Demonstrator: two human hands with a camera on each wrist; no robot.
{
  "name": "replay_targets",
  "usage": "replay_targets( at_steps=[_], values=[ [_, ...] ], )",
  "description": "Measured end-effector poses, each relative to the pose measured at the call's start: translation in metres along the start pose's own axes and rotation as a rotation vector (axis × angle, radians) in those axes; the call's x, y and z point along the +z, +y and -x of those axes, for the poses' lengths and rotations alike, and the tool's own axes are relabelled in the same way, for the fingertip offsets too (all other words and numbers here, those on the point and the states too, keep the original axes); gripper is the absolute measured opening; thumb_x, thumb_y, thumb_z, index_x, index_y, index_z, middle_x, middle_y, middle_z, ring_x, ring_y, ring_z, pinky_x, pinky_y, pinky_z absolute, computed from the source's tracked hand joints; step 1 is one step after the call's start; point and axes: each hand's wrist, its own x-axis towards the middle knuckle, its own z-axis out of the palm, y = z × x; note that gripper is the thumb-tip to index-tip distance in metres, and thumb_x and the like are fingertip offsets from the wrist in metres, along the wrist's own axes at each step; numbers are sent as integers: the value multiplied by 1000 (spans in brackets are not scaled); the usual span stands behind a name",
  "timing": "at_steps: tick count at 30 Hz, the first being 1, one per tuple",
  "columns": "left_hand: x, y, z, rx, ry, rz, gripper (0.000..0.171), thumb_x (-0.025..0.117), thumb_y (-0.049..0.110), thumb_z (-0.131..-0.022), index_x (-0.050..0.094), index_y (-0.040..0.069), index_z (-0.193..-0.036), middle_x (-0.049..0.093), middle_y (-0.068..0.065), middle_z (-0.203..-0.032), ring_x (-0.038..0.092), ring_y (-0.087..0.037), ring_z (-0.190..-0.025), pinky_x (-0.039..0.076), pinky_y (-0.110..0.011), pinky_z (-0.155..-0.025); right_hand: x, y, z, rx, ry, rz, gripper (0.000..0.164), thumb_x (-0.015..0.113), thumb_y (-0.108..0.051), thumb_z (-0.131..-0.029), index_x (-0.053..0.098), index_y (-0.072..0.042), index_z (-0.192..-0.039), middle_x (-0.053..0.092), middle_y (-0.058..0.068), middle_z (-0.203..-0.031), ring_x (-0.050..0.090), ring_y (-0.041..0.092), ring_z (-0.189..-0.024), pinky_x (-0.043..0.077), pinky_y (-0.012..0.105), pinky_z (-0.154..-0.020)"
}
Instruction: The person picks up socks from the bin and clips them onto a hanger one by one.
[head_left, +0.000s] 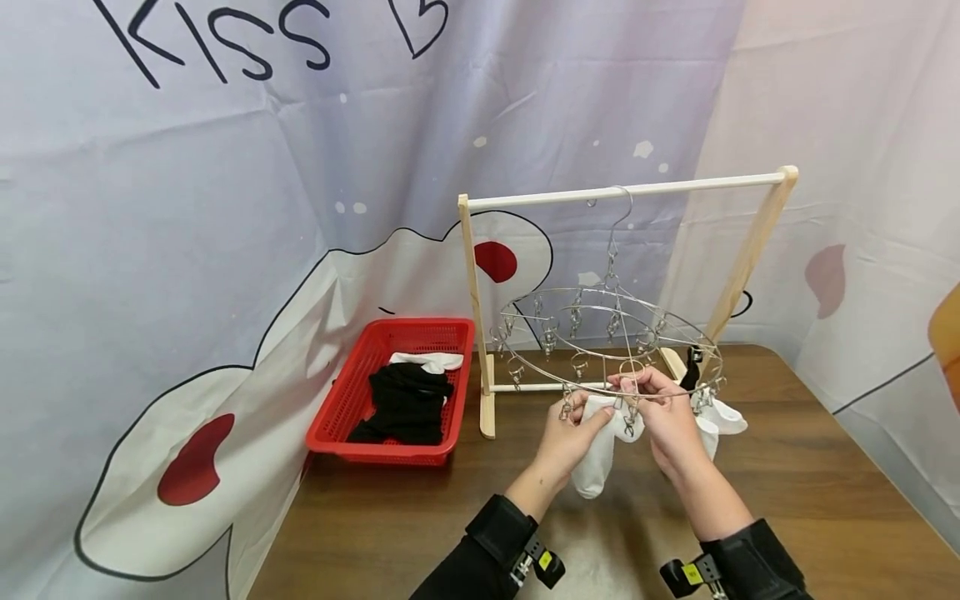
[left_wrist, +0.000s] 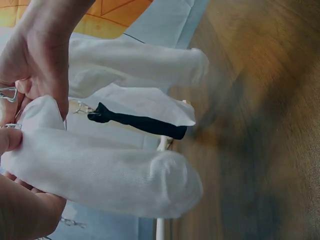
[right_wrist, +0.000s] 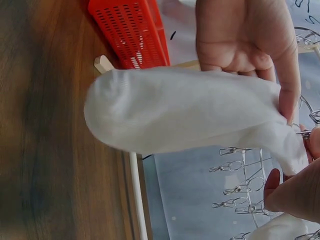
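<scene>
A white sock [head_left: 595, 462] hangs from both hands below the near rim of a round wire sock hanger [head_left: 525, 358]. My left hand [head_left: 558, 446] pinches its upper edge, thumb in front. My right hand [head_left: 667, 421] holds the cuff on the other side, fingers around a metal clip [right_wrist: 302, 134] at the sock's edge. Whether that clip grips the fabric is hard to see. Right of my right hand, other white socks [head_left: 722, 417] and a black sock [left_wrist: 145, 123] hang from the hanger.
The hanger hooks onto the white bar [head_left: 540, 198] of a wooden-legged stand on the brown table [head_left: 810, 467]. Several metal clips [head_left: 549, 337] dangle around its rings. To the left, a red basket [head_left: 322, 429] holds black fabric [head_left: 408, 404] and a white piece [head_left: 427, 361].
</scene>
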Motion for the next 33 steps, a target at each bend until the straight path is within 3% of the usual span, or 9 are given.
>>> replay_targets(
  at_steps=[3,8,11,13,17,23,26,29,33],
  values=[
    [-1,0,-1,14,-15,65,22,74,8,-89,67,0,-109,76,-8,-95,66,-8,-73,55,-22,-66,-2,0,1,8,-15,-3,13,62,-5,-100,65,-7,-87,76,-5,-97,68,9,-97,51,21,-83],
    [-4,2,-2,17,-63,67,24,73,8,-90,67,1,-113,76,-9,-104,67,-7,-80,54,-21,-72,-3,-3,4,54,-56,50,10,58,-3,-102,64,-2,-93,75,-7,-97,66,5,-99,49,20,-86],
    [-9,4,-3,52,-51,-5,27,73,7,-88,66,1,-114,74,-7,-104,66,-7,-84,55,-21,-76,-4,-1,6,37,-80,43,11,51,5,-101,61,3,-100,75,-7,-98,65,4,-100,50,18,-85],
    [-15,5,-6,124,-32,-81,27,73,2,-87,65,0,-113,73,-8,-105,67,-11,-88,56,-23,-79,-4,0,7,25,-91,26,13,47,8,-100,58,5,-105,75,-7,-98,66,3,-98,51,18,-82],
    [-37,5,-9,390,97,-326,31,72,-8,-80,65,2,-109,72,-10,-104,69,-18,-91,56,-24,-83,-6,1,9,18,-83,-8,9,47,7,-102,52,4,-109,75,-5,-95,70,5,-92,54,17,-74],
    [-69,18,-4,1004,350,-693,29,74,-9,-76,67,5,-100,70,-5,-95,66,-18,-87,55,-25,-81,-12,-2,11,51,-41,3,9,50,-1,-105,50,0,-113,74,-7,-92,70,4,-88,54,17,-72],
    [-82,34,-8,1160,367,-825,33,70,-5,-84,66,2,-115,69,-9,-111,64,-24,-103,53,-34,-93,-15,-4,11,56,-23,11,8,51,-7,-106,53,-2,-112,72,-8,-90,68,3,-85,53,17,-72],
    [-95,48,-16,1129,309,-971,36,67,1,-93,64,3,-128,65,-11,-131,58,-28,-123,46,-44,-105,-17,-5,10,55,-10,17,10,50,-7,-106,53,-1,-113,70,-9,-91,66,2,-86,53,17,-75],
    [-110,57,-26,1017,176,-1169,25,69,8,-96,71,10,-120,63,-7,-138,54,-28,-133,43,-48,-109,-21,-6,9,66,8,40,13,49,-3,-105,50,1,-118,67,-12,-96,64,-1,-90,51,14,-80]
  ],
)
